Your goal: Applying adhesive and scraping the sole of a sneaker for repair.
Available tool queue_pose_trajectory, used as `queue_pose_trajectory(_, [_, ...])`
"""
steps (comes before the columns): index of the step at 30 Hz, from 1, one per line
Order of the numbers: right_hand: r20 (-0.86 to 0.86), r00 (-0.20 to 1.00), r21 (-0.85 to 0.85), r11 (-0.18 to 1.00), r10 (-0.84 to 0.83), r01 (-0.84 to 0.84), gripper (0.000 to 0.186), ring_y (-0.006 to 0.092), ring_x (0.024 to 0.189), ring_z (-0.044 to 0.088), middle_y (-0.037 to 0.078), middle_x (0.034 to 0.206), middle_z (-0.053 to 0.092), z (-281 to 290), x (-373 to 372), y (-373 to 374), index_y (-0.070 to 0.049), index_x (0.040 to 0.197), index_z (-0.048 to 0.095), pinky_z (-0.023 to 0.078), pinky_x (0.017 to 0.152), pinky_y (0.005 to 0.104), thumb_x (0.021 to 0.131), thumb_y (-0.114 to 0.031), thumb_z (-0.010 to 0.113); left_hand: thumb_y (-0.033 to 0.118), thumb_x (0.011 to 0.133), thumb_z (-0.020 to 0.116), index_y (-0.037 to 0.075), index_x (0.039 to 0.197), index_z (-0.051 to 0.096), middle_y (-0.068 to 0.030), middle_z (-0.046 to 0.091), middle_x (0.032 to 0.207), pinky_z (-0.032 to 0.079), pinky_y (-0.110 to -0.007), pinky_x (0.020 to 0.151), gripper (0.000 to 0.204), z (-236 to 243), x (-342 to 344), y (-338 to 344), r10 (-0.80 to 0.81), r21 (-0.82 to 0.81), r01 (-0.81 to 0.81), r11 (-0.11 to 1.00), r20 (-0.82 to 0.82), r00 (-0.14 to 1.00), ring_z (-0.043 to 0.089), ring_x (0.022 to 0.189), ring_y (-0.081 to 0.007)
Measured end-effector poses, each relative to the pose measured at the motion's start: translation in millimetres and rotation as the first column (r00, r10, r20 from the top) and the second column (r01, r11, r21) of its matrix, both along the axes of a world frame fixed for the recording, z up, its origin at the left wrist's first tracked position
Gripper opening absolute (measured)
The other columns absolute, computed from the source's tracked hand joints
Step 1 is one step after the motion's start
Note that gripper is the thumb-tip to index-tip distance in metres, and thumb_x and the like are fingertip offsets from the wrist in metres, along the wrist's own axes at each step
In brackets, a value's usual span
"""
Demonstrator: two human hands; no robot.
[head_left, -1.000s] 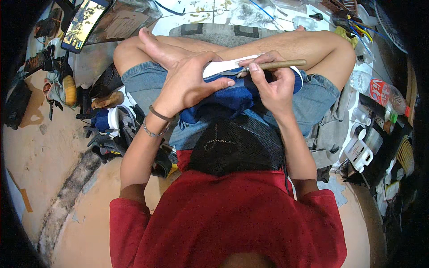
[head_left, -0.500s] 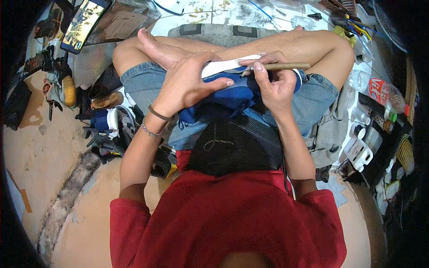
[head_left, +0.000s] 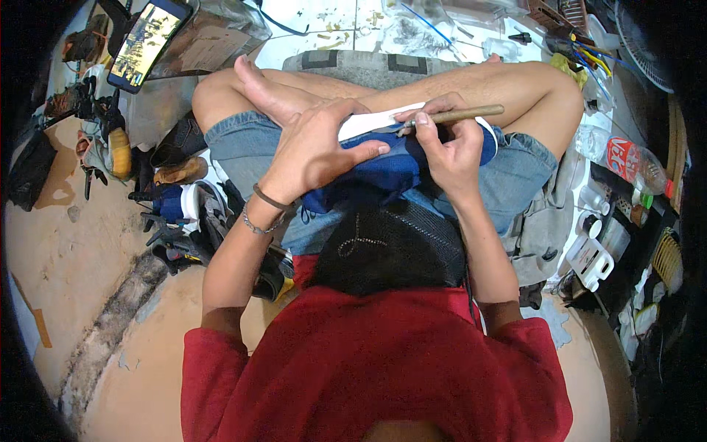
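Note:
A blue shoe (head_left: 372,177) with a white sole (head_left: 368,123) lies on its side across my lap, sole edge away from me. My left hand (head_left: 317,147) is closed around its left part, thumb pressed on the blue upper. In my right hand (head_left: 449,147) I grip a thin metal-tipped tool, perhaps an awl, by its wooden handle (head_left: 471,113). The handle points right and slightly away from me. Its tip meets the shoe near the seam between sole and upper; the fingers partly hide that spot.
A phone (head_left: 149,43) with a lit screen stands at the far left. Several shoes (head_left: 180,171) and tools lie left of my legs. To the right are a plastic bottle (head_left: 637,162), a white container (head_left: 591,261) and a fan (head_left: 644,48). A black mesh cap (head_left: 401,247) is close to my body.
The tool's handle has tilted, its free end now angled farther from me. Both hands stay on the shoe and tool. The whole view has shifted slightly.

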State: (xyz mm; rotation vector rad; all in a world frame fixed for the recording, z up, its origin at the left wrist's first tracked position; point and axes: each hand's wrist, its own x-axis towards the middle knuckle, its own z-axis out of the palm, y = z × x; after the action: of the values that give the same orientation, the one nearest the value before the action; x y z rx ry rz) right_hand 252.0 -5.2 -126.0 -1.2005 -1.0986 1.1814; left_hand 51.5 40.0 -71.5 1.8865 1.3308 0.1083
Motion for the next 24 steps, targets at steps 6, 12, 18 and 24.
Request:
queue_pose_trajectory(6, [-0.038, 0.999, -0.005, 1.000, 0.015, -0.015, 0.010, 0.0141, 0.078, 0.069, 0.014, 0.087, 0.074, 2, 2, -3, 0.005, 0.090, 0.061, 0.054, 0.072, 0.0266, 0.093, -0.005, 0.062, 0.050, 0.078, 0.077, 0.005, 0.107, 0.071, -0.0205, 0.071, 0.102, 0.051, -0.046, 0.086, 0.054, 0, -1, 0, -0.004, 0.014, 0.004, 1.000, 0.007, 1.000, 0.066, 0.100, -0.0392])
queue_pose_trajectory(12, [0.121, 0.991, 0.058, 0.997, 0.053, -0.060, 0.011, 0.0166, 0.078, 0.070, 0.013, 0.086, 0.073, 2, 1, 1, 0.005, 0.089, 0.062, 0.054, 0.073, 0.0275, 0.091, -0.005, 0.064, 0.050, 0.077, 0.077, 0.004, 0.107, 0.071, -0.0205, 0.071, 0.103, 0.051, -0.046, 0.086, 0.055, 1, 0, -3, 0.009, 0.009, -0.009, 1.000, -0.006, 1.000, 0.066, 0.100, -0.0389])
queue_pose_trajectory(18, [0.030, 0.998, 0.004, 0.999, 0.049, -0.049, 0.010, 0.0172, 0.077, 0.071, 0.013, 0.086, 0.074, 4, 4, -1, 0.005, 0.089, 0.061, 0.055, 0.072, 0.0286, 0.092, -0.004, 0.063, 0.048, 0.077, 0.078, 0.004, 0.108, 0.070, -0.0208, 0.071, 0.102, 0.051, -0.046, 0.086, 0.055, 2, 0, -4, -0.005, 0.049, 0.004, 0.999, 0.005, 1.000, 0.066, 0.100, -0.0387])
queue_pose_trajectory(24, [-0.026, 0.999, -0.022, 0.999, 0.047, -0.047, 0.010, 0.0162, 0.077, 0.071, 0.013, 0.085, 0.073, 9, 0, -2, 0.005, 0.091, 0.060, 0.055, 0.071, 0.0282, 0.092, -0.005, 0.063, 0.048, 0.077, 0.079, 0.004, 0.108, 0.070, -0.0207, 0.071, 0.102, 0.051, -0.046, 0.086, 0.055, 3, 0, -5, 0.008, 0.024, -0.008, 1.000, 0.001, 1.000, 0.066, 0.101, -0.0386])
